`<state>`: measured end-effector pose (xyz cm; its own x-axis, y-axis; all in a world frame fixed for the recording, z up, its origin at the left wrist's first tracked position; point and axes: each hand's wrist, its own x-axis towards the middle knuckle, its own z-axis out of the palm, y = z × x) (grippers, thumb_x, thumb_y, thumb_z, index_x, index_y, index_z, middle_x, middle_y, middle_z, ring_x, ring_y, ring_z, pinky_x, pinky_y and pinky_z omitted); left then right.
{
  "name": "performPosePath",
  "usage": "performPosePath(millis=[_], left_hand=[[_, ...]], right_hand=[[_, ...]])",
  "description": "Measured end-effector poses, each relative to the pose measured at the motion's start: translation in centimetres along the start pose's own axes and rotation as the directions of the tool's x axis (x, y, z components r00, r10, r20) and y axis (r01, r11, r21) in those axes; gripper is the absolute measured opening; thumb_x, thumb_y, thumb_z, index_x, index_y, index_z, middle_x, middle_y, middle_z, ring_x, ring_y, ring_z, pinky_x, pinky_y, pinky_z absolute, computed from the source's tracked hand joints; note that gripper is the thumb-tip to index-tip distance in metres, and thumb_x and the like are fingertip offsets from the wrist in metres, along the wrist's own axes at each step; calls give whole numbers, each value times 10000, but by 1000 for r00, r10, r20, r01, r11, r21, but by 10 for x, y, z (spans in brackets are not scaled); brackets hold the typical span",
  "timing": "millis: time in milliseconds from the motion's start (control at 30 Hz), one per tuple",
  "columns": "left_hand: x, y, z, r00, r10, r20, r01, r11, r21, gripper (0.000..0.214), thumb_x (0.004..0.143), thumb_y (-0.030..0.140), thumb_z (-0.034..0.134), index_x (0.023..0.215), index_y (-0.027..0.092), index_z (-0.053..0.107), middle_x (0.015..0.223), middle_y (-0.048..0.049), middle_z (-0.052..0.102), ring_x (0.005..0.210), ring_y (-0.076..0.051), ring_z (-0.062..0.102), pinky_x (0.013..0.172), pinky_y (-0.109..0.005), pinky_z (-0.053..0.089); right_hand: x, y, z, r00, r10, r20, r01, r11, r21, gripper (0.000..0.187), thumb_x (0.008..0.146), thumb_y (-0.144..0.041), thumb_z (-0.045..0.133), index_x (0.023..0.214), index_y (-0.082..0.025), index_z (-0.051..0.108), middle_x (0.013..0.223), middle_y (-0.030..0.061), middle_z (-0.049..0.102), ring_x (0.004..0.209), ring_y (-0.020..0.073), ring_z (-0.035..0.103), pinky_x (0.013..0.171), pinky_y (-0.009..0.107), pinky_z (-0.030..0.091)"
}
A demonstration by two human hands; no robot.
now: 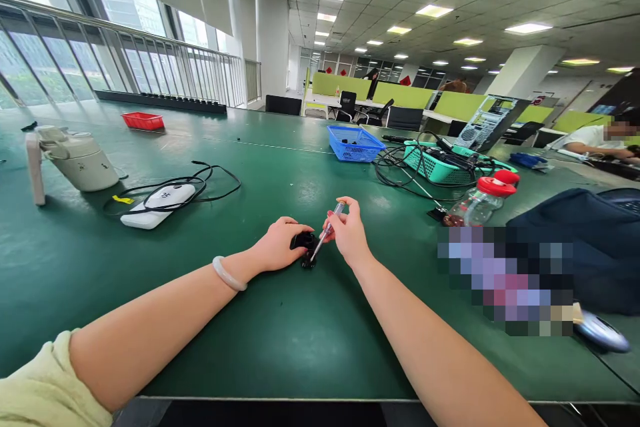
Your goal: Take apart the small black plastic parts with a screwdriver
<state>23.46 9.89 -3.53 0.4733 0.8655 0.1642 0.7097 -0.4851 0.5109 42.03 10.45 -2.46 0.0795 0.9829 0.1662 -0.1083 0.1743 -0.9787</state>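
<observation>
My left hand (281, 244) is closed on a small black part (306, 240) and steadies it on the green table. What kind of part it is, I cannot make out. Between the fingers of my right hand (349, 232) is a slim screwdriver (327, 227), tilted with its cap up to the right. Its shaft runs down to the left, and the tip meets the lower end of the black part. My left fingers hide some of the part's far side.
Left on the green table (240, 347) are a white device (159, 205) with a black cable, a beige jug (80, 157) and a red tray (143, 121). Right stand a blue basket (355, 145), a teal basket (430, 163) of cables, a red-lidded jar (480, 199) and a dark bag (585, 240).
</observation>
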Motion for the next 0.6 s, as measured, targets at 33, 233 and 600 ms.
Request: performPosePath(millis=[33, 233, 600], left_hand=[[0, -1, 0, 1000, 4, 1, -4, 1000, 6, 480, 819, 256, 679, 1298, 281, 677, 1261, -67, 718, 1323, -314, 504, 1157, -503, 416], [1, -3, 0, 1000, 18, 16, -18, 999, 47, 517, 849, 236, 664, 1365, 244, 640, 1277, -106, 696, 1299, -294, 523, 1153, -482, 422], [1, 0, -2, 1000, -9, 3, 9, 1000, 20, 551, 849, 241, 700, 1392, 231, 607, 1190, -96, 722, 1196, -287, 595, 1085, -440, 485]], right_hand=[[-1, -1, 1, 1000, -5, 16, 6, 1000, -10, 454, 761, -413, 668, 1111, -274, 415, 554, -145, 584, 388, 137, 591, 384, 230, 509], [-10, -17, -1, 987, -153, -40, 154, 988, 13, 409, 813, -407, 654, 1135, -281, 436, 596, -125, 606, 446, 131, 608, 461, 239, 528], [-19, -14, 2, 963, -267, -38, 257, 950, -179, 400, 751, -286, 787, 1084, -290, 566, 692, -69, 636, 578, 159, 610, 662, 299, 517]])
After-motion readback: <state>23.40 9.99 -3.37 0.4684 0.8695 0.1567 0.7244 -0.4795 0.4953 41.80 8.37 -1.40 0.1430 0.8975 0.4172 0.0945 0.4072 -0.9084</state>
